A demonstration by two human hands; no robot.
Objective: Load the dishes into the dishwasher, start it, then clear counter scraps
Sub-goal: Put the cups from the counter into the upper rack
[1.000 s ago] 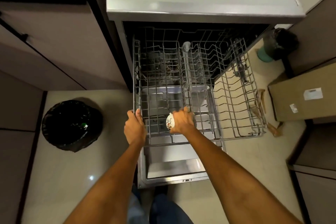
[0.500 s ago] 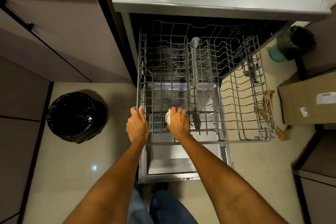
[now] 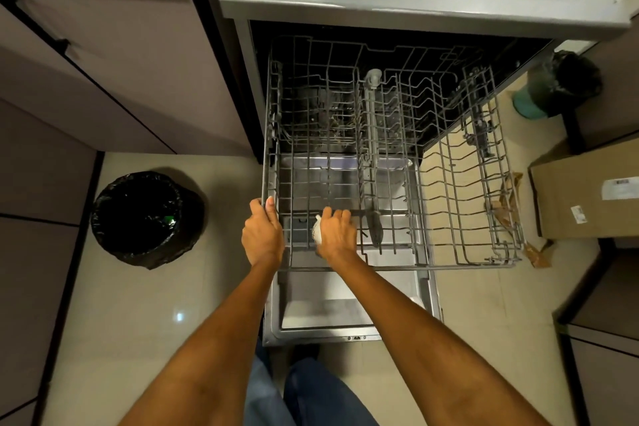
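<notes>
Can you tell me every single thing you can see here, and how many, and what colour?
dishwasher: one, silver-grey, top middle, door down.
rack: one, grey wire, pulled out over the open door.
cup: one, white with a pattern, in the rack's near left part, mostly hidden by the grip.
bin: one, black liner, on the floor left of the dishwasher.
small bin: one, teal with a black bag, far right on the floor.
cardboard box: one, brown with white labels, right edge.
brown paper scraps: a few, on the floor beside the box.
cabinets: grey-brown, on the left.
left hand: grips the rack's near left corner.
right hand: holds the cup inside the rack.
</notes>
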